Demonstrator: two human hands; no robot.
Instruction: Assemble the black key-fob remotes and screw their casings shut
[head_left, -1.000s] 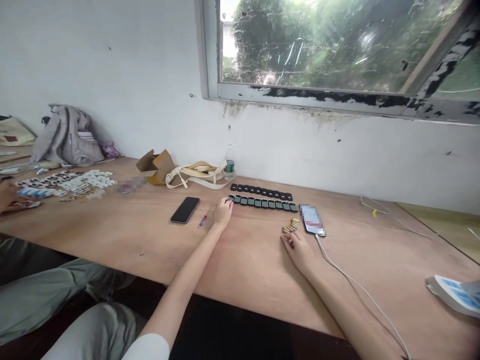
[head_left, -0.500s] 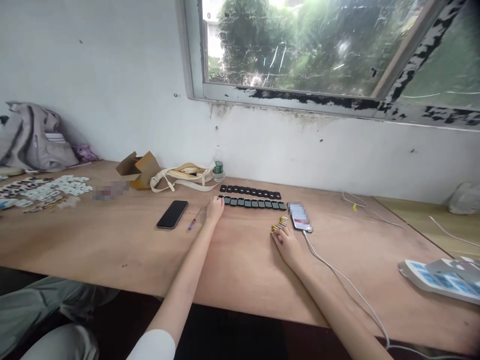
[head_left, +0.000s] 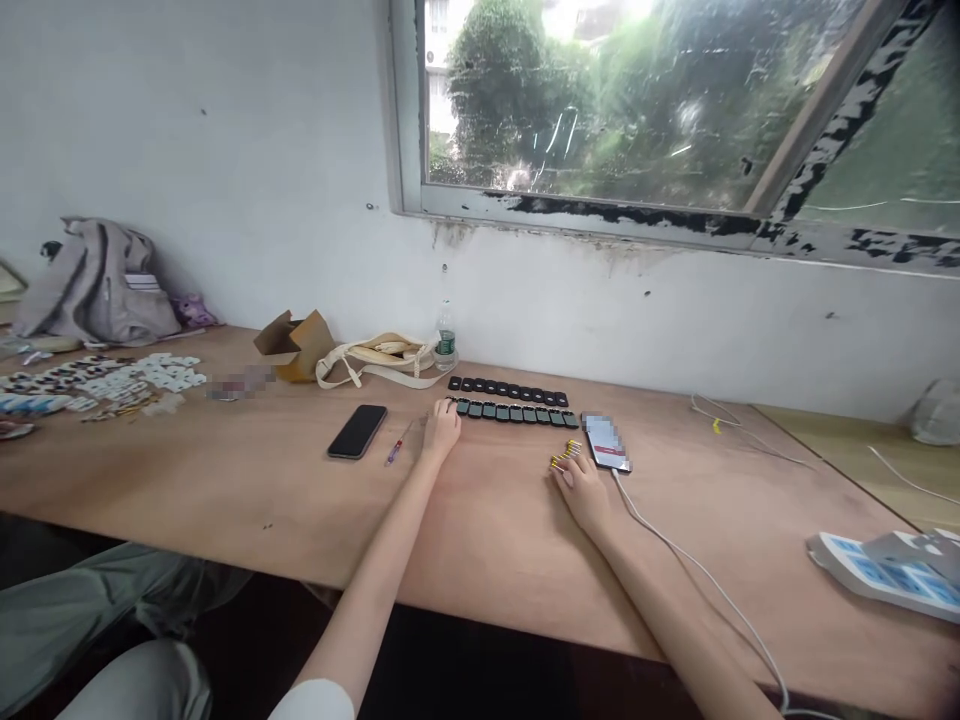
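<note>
black modules in 1 row, left hand still at its end

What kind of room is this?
Probably a makeshift assembly workroom: a long plywood bench beneath a weathered window, with small black modules laid in neat rows and small white parts spread out.

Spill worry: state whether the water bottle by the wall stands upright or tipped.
Upright: the plastic water bottle stands on its base on the wooden table, its neck pointing straight up.
</note>
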